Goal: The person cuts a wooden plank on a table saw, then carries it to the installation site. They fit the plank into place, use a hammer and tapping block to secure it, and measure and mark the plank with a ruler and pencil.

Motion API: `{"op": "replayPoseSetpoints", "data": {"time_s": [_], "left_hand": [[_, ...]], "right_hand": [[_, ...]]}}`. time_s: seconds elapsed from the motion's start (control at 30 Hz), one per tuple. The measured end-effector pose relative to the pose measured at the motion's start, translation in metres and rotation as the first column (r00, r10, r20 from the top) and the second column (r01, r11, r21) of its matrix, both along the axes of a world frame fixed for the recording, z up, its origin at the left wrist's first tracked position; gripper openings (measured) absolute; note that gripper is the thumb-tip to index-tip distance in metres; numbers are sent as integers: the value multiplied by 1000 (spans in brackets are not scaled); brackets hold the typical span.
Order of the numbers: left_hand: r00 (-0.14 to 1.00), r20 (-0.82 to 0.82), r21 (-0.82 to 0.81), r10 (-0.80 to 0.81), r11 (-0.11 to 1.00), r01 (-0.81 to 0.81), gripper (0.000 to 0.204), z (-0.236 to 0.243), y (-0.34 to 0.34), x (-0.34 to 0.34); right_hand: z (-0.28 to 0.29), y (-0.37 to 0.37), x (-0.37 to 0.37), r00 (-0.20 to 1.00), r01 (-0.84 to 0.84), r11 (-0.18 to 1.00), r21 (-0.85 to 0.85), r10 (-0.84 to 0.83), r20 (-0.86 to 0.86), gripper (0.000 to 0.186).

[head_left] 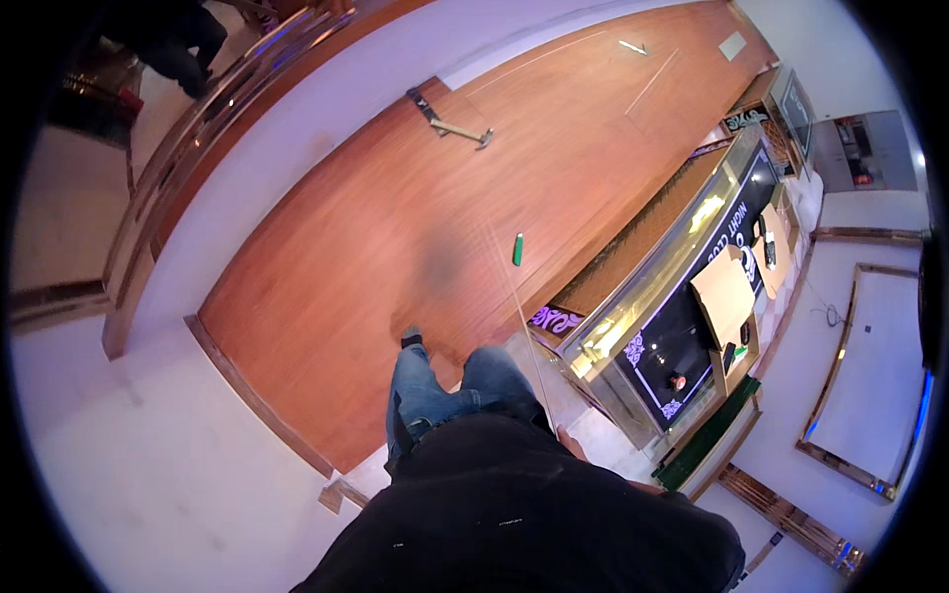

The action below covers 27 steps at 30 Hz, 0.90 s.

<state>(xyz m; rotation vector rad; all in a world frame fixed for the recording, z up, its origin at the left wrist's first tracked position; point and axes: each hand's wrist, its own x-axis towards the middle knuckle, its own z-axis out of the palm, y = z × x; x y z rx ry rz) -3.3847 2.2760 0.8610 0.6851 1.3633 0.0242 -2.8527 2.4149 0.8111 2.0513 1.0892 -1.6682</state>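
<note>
Beside my right hip, my right hand (568, 441) shows only partly, its fingers closed at the near end of a long, thin, pale strip (527, 331). From there the strip runs forward over the reddish-brown wooden floor (326, 296). Close to the strip's far end lies a slim green tool (518, 249), which looks like a utility knife. My left hand is out of sight, as my dark top hides that side. Farther ahead, a hammer (461, 130) with a wooden handle rests with its handle end against a dark flat piece (425, 103).
On the right stands a counter (682, 257) with a shiny gold edge and black top, holding open cardboard boxes (725, 295) and a small round red item (677, 381). A low white wall (287, 148) borders the left. A small whitish tool (634, 47) and a grey square (732, 44) lie far off.
</note>
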Motion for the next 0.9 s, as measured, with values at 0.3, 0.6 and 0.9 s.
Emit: {"op": "replayPoseSetpoints", "data": {"time_s": [0.3, 0.6, 0.9], "left_hand": [[992, 74, 17, -104, 995, 103, 45, 92, 256, -5], [973, 180, 14, -145, 989, 145, 47, 127, 505, 31], [917, 291, 118, -272, 962, 248, 48, 96, 858, 60]], "right_hand": [[67, 175, 14, 947, 319, 948, 6, -319, 31, 85], [117, 450, 62, 935, 351, 934, 65, -354, 35, 86], [146, 763, 92, 948, 289, 952, 98, -299, 110, 86]]}}
